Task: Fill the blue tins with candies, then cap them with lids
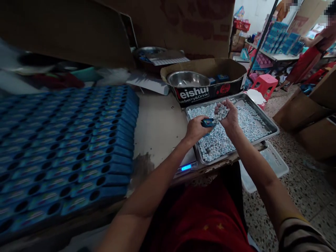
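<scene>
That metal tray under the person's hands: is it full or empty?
Neither: the tray is partly filled. Small pale balls cover much of it, yet bare metal shows along its right side.

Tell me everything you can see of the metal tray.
The tray is rectangular, shallow, silvery, metal-looking, with a raised rim. Small white and pale-blue beads cover much of its bottom, with bare patches. It lies flat at the table's right end, before the carton and right of the scale. Left hand is by its left edge, right hand over its middle; contact unclear.
</scene>
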Available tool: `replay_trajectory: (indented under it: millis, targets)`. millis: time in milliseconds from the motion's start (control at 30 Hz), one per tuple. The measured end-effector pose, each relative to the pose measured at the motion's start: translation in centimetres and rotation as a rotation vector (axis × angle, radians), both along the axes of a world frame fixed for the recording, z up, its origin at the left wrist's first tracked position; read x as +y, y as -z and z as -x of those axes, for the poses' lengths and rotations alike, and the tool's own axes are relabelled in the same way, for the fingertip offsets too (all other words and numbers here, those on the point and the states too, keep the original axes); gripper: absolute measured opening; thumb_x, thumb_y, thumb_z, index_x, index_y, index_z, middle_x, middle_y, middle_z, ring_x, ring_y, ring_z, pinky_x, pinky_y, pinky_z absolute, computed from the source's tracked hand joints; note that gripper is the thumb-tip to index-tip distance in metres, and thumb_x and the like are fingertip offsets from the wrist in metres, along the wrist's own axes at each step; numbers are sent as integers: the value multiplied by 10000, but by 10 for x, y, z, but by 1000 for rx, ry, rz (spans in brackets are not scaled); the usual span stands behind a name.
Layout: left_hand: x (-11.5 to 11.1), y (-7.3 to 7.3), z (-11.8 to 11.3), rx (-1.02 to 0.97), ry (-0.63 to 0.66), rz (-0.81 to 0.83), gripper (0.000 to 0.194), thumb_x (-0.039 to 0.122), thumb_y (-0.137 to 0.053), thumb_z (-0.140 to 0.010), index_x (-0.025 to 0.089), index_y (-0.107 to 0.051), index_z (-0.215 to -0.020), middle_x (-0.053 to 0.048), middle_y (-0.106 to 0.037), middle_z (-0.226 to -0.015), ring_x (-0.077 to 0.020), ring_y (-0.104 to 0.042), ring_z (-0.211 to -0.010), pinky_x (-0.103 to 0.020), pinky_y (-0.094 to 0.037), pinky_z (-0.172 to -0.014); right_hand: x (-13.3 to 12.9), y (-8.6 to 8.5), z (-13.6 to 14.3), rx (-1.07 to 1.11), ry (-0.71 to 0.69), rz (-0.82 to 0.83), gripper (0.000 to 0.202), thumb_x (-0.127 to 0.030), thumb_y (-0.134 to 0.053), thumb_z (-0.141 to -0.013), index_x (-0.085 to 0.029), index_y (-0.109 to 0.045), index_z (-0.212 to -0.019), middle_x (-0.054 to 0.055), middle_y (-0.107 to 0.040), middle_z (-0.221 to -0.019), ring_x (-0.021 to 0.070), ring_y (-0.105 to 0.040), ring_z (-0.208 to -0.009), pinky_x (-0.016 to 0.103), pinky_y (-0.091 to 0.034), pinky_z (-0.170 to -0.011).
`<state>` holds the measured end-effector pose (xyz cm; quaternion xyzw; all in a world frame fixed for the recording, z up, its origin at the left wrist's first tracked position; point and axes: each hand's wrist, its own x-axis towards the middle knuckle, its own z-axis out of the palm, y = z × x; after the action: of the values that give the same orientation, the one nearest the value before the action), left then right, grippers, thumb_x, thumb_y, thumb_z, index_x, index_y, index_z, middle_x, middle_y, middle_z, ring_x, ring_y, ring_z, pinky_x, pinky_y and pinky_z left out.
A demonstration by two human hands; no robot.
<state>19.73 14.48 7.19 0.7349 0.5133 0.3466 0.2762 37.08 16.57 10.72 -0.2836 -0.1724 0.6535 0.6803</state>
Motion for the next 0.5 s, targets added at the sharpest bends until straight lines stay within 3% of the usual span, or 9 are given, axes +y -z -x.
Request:
replay_trajectory:
  millis: [167, 300, 433, 500]
  targets:
    - [4, 10, 1, -59, -4, 7, 420, 237, -923, -703, 223, -847, -1116, -62, -857, -1157, -304, -789, -1063, -400, -602, -1004, 1, -3, 6, -48, 12, 27, 367, -513, -786, -976, -237, -633, -788, -32, -622, -706, 124, -580, -653, 246, -494, -611]
    - [6, 17, -2, -95, -6, -5, 409, 226, -934, -700, 220, -848, -1100, -64, -854, -1124, -302, -789, -1045, -392, -602, -980, 7, -1, 8, -142, 105, -5, 414, -529, -757, -1003, -250, -574, -759, -55, -551, -675, 109, -541, -623, 224, -462, -572]
    - [7, 23, -10, -77, -43, -171, 391, 137, -881, -705, 215, -848, -1087, -93, -834, -1138, -326, -761, -1133, -418, -583, -1039, 20, 14, -14, -115, 168, 71, 375, -471, -620, -1097, -250, -530, -808, -55, -499, -674, 97, -487, -570, 170, -432, -502]
    - [11, 27, -14, -118, -40, -167, 404, 134, -886, -701, 217, -841, -1094, -84, -828, -1129, -316, -756, -1123, -413, -584, -1040, 24, 26, -33, -103, 170, 164, 345, -391, -480, -1144, -251, -496, -829, -46, -482, -685, 99, -490, -558, 142, -440, -482]
